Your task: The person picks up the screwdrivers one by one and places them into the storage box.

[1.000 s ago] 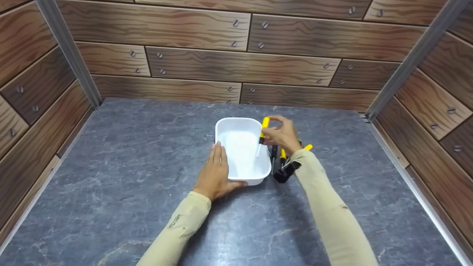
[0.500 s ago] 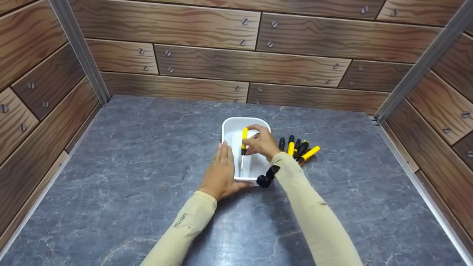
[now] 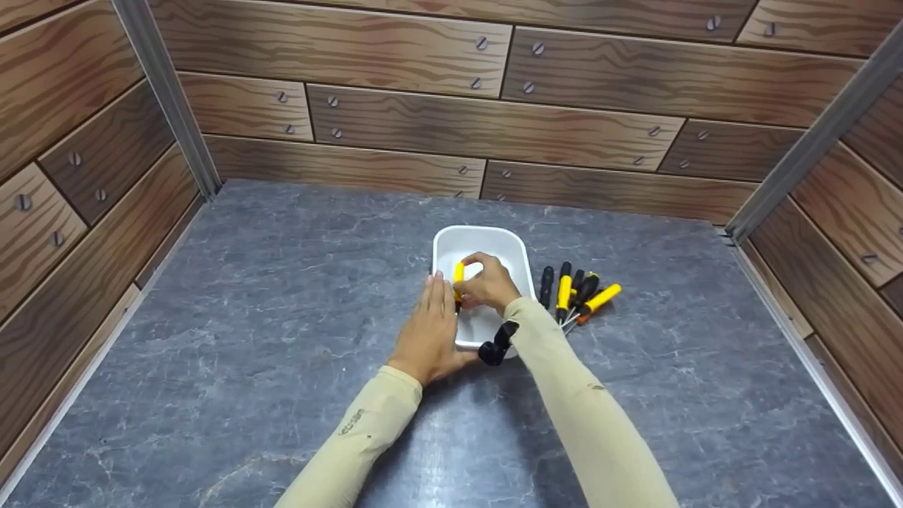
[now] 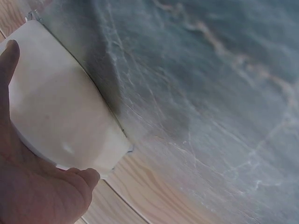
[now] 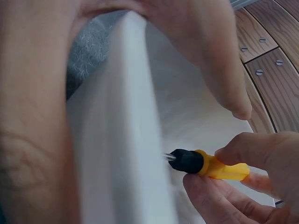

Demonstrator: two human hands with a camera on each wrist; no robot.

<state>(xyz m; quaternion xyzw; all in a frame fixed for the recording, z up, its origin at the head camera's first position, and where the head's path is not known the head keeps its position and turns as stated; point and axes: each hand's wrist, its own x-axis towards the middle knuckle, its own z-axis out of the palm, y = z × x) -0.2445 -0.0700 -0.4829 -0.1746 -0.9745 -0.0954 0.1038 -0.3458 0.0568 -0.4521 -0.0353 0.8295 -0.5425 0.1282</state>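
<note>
A white rectangular plastic container [image 3: 490,243] stands on the dark table. My left hand [image 3: 425,339] rests against its left side, fingers fairly straight along the wall and the thumb round the near corner. My right hand [image 3: 488,286] is inside the container, pinching a screwdriver [image 5: 224,171] by its yellow handle between thumb and fingers. The black collar and a short piece of shaft show in the right wrist view; the container's wall hides the tip. In the left wrist view, the left hand [image 4: 42,186] touches the container's outer wall [image 4: 65,102].
Right of the container lies a loose group of several screwdrivers, among them a black-handled one [image 3: 547,282] and a yellow-handled one [image 3: 603,299]. The marbled table [image 3: 247,317] is bounded by wood-patterned walls [image 3: 395,113]. A black wrist camera [image 3: 497,344] hangs by the container's near edge.
My right hand has carried the screwdriver leftward from above the container's right rim and down into it, close to the left wall. The left hand stays against the container.
</note>
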